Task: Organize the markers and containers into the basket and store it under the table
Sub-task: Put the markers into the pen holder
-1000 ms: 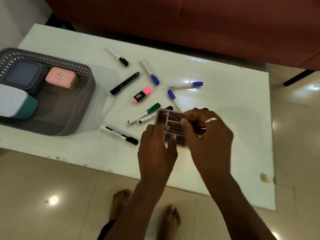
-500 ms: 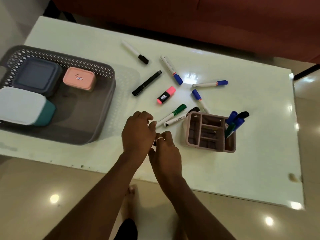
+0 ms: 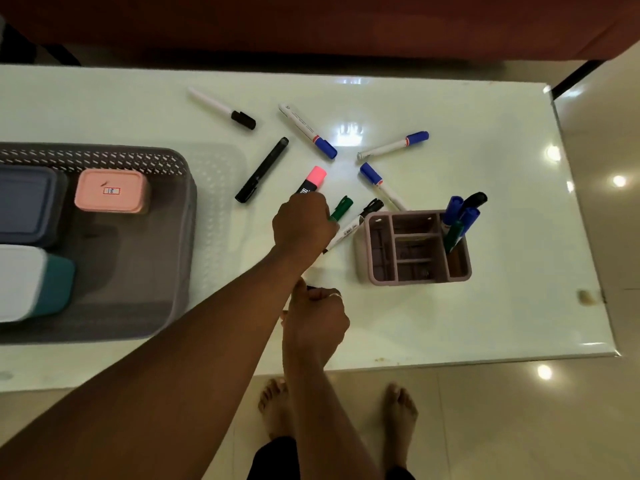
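We judge the job to be about a third done. The counter [image 3: 485,323] carries everything. The basket [image 3: 104,155] sits on it at nine o'clock, not yet stored underneath. Three boxes are already in the basket: a dark blue box [image 3: 24,202], a pink box [image 3: 110,190] and a white and teal box [image 3: 34,285]. The holder [image 3: 419,280] stands outside the basket, at about four o'clock from the centre of the counter. It has to go in too, once the loose markers are in it.

The left hand [image 3: 301,225] reaches to the centre, its grip curled round the green marker [image 3: 343,205]. The right hand [image 3: 317,320], at six o'clock from the left, has its grip closed on what looks like a dark-ended marker [image 3: 310,288]. Only that end shows.

We count one basket, three boxes and one holder. Four markers stand in the holder: two blue, one black and one green. Eight lie outside it, from eleven to two o'clock of the left hand:
- three blue-capped
- two black-capped
- one all black
- the green one
- a pink highlighter [image 3: 313,178]

The one in the right hand makes nine to stow.
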